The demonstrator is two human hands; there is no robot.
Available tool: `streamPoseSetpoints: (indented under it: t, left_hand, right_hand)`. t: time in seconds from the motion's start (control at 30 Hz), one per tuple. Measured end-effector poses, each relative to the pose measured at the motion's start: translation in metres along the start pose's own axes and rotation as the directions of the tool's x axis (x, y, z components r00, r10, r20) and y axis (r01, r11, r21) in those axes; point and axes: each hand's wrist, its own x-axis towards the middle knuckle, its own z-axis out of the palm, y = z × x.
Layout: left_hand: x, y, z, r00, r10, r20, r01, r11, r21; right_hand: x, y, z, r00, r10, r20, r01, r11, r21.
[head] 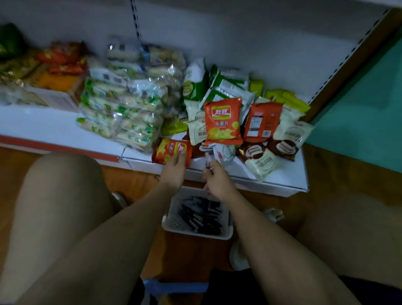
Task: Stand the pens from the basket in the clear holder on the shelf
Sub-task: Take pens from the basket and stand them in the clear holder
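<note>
The person squatted low, with both bare knees up close to the camera. Between the feet, a white basket sat on the wooden floor, and dark pens lay flat in a pile inside it. Just above the basket, the right hand was curled around a thin pen that pointed up toward the shelf. The left hand was loose and held nothing; its straight fingers reached to an orange chip bag at the shelf's front edge. I could not tell if they touched it. The clear holder seemed to stand just past the pen's tip, among the snack bags, but it was blurry and hard to make out. So the step in hand looked like putting one pen in the holder. Next, the pen would need to go in tip down and stand up straight. Many pens were left in the basket, so the job looked far from done.
</note>
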Motion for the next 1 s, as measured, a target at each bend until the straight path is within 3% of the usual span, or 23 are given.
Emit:
streamPoseSetpoints:
  t: [0.17, 0.37, 0.53, 0.7, 0.77, 1.0]
  left_hand:
    - [-0.010, 0.069, -0.027, 0.971, 0.236, -0.034, -0.235, 0.972, 0.019]
    - [-0.033, 0.162, -0.049, 0.847, 0.523, -0.101, -0.525, 0.851, 0.000]
    - [-0.049, 0.241, -0.079, 0.664, 0.732, -0.151, -0.725, 0.680, 0.109]
    - [-0.051, 0.304, -0.111, 0.477, 0.836, -0.271, -0.819, 0.535, 0.208]
    - [-0.045, 0.323, -0.122, 0.467, 0.827, -0.312, -0.810, 0.542, 0.226]
    - [0.005, 0.356, -0.139, 0.586, 0.749, -0.311, -0.737, 0.652, 0.181]
  right_hand:
    - [-0.025, -0.076, -0.034, 0.984, -0.159, -0.078, 0.170, 0.970, 0.174]
    - [-0.050, -0.166, -0.076, 0.911, -0.340, -0.235, 0.368, 0.926, 0.086]
    - [-0.070, -0.246, -0.122, 0.773, -0.556, -0.307, 0.597, 0.801, 0.051]
    - [-0.079, -0.314, -0.168, 0.645, -0.641, -0.416, 0.705, 0.709, 0.001]
    - [-0.076, -0.336, -0.186, 0.605, -0.649, -0.461, 0.726, 0.688, -0.015]
    - [-0.051, -0.385, -0.226, 0.550, -0.645, -0.531, 0.745, 0.666, -0.039]
